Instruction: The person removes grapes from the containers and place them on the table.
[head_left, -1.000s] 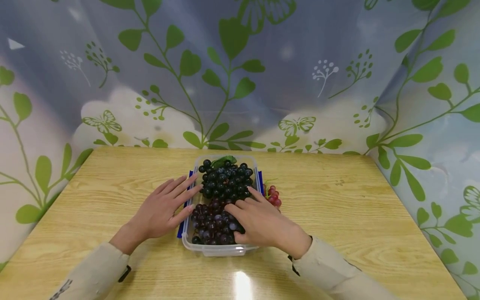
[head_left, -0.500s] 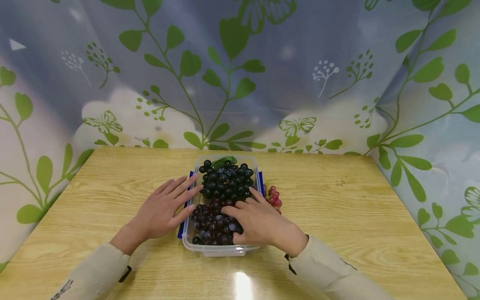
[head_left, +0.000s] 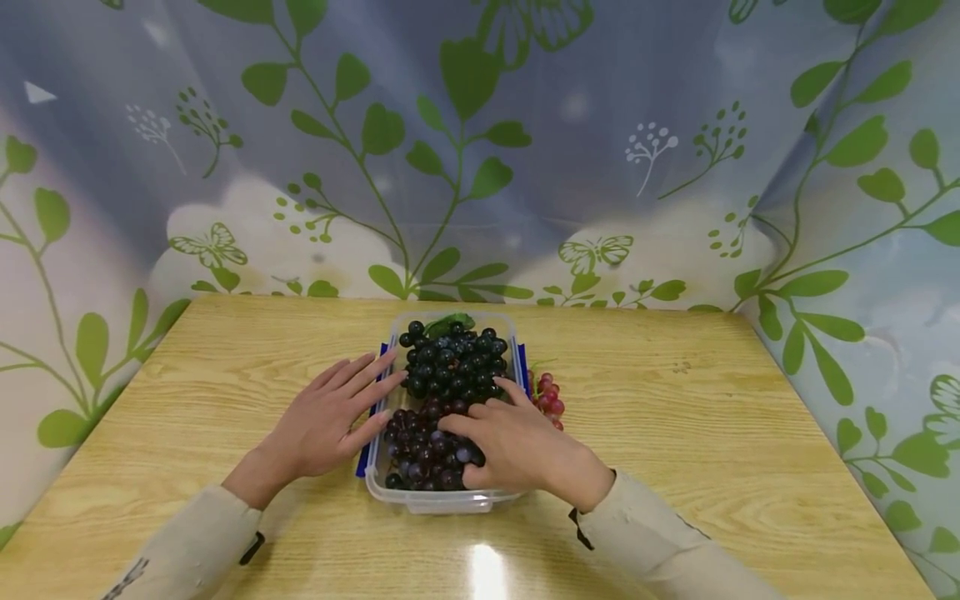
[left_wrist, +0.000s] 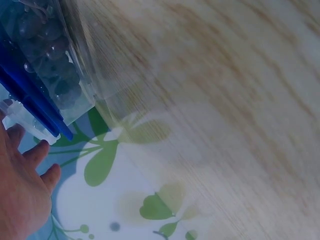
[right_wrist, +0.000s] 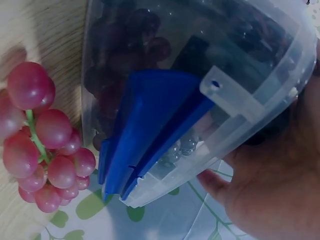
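Note:
On the table stands a clear plastic box [head_left: 450, 497] with blue side clips [right_wrist: 155, 120]. Black grapes [head_left: 453, 362] with a green leaf fill its far half, and a bunch of dark purple grapes [head_left: 420, 450] lies in the near half. My left hand [head_left: 318, 421] rests across the left rim, fingers straight and spread, fingertips over the inside. From the right, my right hand [head_left: 517, 442] reaches over the rim and grips the purple bunch between thumb and curled fingers. Its little finger points out toward the black grapes. Part of the purple bunch is hidden beneath this hand.
A small bunch of red grapes [right_wrist: 47, 145] lies on the wooden table [head_left: 675, 433] just right of the box. Behind the table hangs a leaf-patterned curtain [head_left: 570, 167], which also runs along both sides.
My right hand has shifted slightly left over the purple grapes, and its index finger reaches a little further across them. The left hand and the box stay in place.

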